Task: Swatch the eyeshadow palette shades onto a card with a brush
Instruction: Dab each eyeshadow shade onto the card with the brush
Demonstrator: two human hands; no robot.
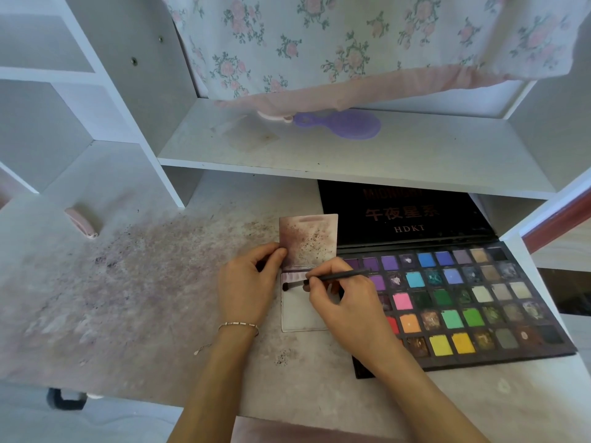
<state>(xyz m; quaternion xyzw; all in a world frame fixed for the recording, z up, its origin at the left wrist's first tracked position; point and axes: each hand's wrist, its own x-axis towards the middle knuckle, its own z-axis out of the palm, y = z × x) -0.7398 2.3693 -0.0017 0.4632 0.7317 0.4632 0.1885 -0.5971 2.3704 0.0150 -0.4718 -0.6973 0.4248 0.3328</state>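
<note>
A white card (pixel 299 310) lies on the desk left of the open eyeshadow palette (pixel 479 302), with a purple smear along its top. My right hand (pixel 347 302) pinches a thin black brush (pixel 332 277), whose dark tip (pixel 285 286) touches the card's upper left corner. My left hand (pixel 248 284) pinches the lower left edge of a second, stained card (pixel 308 239), holding it upright just behind the white one. The palette shows rows of purple, blue, green, yellow and neutral pans, and its black lid (pixel 403 215) lies open behind it.
The desk top (pixel 144 273) is dusted with purple powder. A pink object (pixel 81 222) lies at far left. A white shelf (pixel 351 155) overhangs the palette lid, carrying a purple hairbrush (pixel 342 124). Floral fabric (pixel 351 46) hangs above. Shelf uprights stand left and right.
</note>
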